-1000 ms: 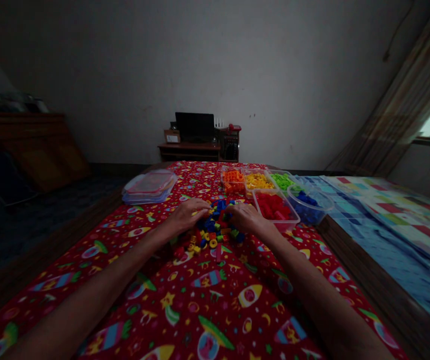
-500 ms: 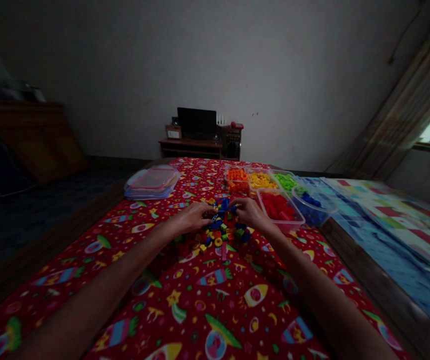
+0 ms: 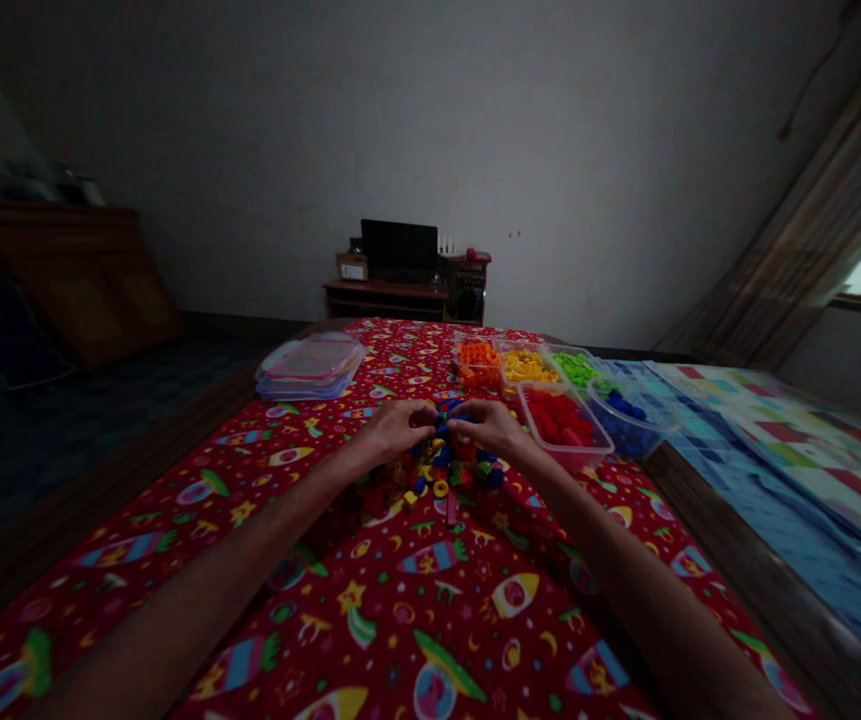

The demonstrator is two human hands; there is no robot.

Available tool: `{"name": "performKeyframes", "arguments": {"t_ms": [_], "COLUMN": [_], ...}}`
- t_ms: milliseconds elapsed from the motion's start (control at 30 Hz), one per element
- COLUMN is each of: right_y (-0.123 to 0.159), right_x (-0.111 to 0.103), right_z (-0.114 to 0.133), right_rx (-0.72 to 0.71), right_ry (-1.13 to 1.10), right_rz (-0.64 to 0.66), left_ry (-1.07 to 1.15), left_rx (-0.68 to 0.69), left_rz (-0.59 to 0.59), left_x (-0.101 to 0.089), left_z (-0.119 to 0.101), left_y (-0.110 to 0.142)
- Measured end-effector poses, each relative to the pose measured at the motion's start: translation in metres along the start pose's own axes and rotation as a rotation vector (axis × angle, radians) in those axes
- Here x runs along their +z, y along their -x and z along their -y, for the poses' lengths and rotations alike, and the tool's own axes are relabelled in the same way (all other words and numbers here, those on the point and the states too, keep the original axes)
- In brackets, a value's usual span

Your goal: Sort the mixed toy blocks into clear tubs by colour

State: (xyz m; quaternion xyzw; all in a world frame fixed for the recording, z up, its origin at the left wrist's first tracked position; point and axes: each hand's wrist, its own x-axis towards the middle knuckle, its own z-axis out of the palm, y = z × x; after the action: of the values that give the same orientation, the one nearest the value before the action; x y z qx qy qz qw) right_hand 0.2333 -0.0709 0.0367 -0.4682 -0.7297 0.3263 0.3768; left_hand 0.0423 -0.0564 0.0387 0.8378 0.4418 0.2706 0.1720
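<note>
A mixed pile of small building blocks (image 3: pixel 441 460) in blue, yellow, red, green and orange lies on the red patterned cloth. Over the pile's left side is my left hand (image 3: pixel 398 428), its fingers curled and pinched together. Opposite it, my right hand (image 3: pixel 491 424) is closed too, thumb and fingertips pressed together. The two sets of fingertips almost meet above the blue blocks (image 3: pixel 446 408). Whatever sits between the fingers is too small and dark to name. A flat pink-red strip (image 3: pixel 451 507) rests at the pile's near edge.
Right of the pile stand clear tubs of sorted blocks: orange (image 3: pixel 478 364), yellow (image 3: pixel 529 368), green (image 3: pixel 574 368), red (image 3: pixel 563 420) and blue (image 3: pixel 629 415). Stacked plastic lids (image 3: pixel 310 368) lie at the left. The table's wooden edge (image 3: pixel 730 540) borders a quilt-covered bed (image 3: pixel 782 440).
My hands have come closer together above the pile, the right one moving inward and the left one closing its fingers. The whole view has shifted slightly.
</note>
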Motion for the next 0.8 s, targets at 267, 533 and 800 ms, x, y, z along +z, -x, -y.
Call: {"name": "performKeyframes", "arguments": {"t_ms": [267,533,800], "right_y": [0.002,0.015,0.040], "right_x": [-0.009,-0.131,-0.187], "right_z": [0.007,-0.003,-0.061], "right_rx": [-0.101,-0.038,0.216], "right_ry": [0.215,0.541,0.776], "right_rz": [-0.077,-0.707,-0.834], "left_ry": [0.059,-0.102,-0.239], "left_rx": [-0.005,-0.052,-0.017], "left_rz": [-0.014,0.112,0.244], "left_x": [0.001,-0.022,-0.026], "left_z": [-0.015,0.005,0.009], "left_y": [0.003,0.002,0.005]}}
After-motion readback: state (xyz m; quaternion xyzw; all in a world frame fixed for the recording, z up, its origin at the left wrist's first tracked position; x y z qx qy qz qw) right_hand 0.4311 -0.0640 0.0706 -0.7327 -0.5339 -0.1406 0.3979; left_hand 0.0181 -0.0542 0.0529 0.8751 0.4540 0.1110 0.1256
